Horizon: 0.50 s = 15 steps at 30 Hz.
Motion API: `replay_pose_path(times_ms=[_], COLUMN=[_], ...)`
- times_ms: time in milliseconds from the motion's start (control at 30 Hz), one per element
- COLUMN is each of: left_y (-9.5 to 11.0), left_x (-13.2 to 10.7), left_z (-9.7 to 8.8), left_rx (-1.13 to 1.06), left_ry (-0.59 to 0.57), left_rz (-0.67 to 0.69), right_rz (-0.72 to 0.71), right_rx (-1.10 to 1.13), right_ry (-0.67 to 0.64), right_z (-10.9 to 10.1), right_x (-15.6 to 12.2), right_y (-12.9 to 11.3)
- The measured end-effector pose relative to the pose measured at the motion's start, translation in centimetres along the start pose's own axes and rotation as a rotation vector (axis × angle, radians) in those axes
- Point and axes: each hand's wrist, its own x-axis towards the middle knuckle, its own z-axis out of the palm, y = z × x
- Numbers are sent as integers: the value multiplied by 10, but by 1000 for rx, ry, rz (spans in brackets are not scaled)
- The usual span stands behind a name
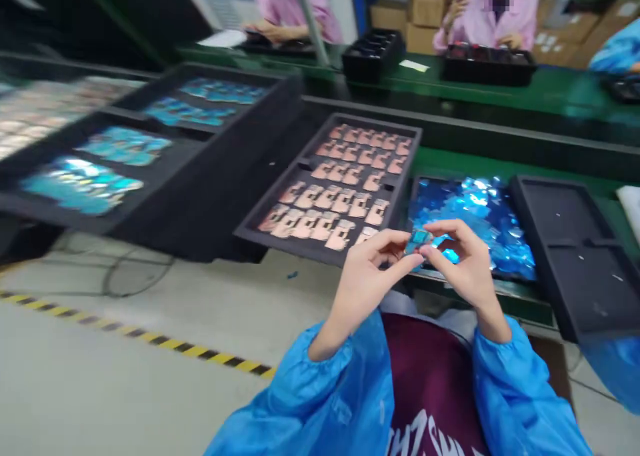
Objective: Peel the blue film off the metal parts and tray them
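Between both hands, in front of my chest, is a small flat part with a shiny blue film (417,241). My left hand (373,269) pinches its left side between thumb and fingers. On the other side, the thumb and fingertips of my right hand (461,259) grip its right edge. Just beyond my left hand lies a black tray (313,249) with rows of copper-coloured flat parts (330,199). A heap of loose, glossy blue film pieces (505,226) spreads behind my right hand. What the held part looks like underneath is hidden by my fingers.
At left stands a large black tray (185,153) with blue-filmed parts in its compartments. A divided black tray (585,249) lies at right. Across the green bench (440,99), people in pink sleeves sit by black boxes (373,53). Yellow-black tape (165,343) marks the floor.
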Motion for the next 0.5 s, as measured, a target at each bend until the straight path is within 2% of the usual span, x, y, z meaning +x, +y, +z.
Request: replay_pose_path(times_ms=[67, 167, 300, 500], left_y=[-15, -30, -39, -53], left_x=[7, 15, 19, 21], left_z=[20, 38, 50, 62], left_rx=[7, 46, 42, 1], left_ry=[-4, 36, 25, -5], left_rz=[12, 88, 152, 87], right_rz=[57, 80, 15, -61], right_rx=[12, -32, -179, -334], right_ry=[56, 94, 101, 83], right_z=[-8, -22, -32, -43], right_x=[-4, -14, -26, -34], right_y=[8, 16, 26, 43])
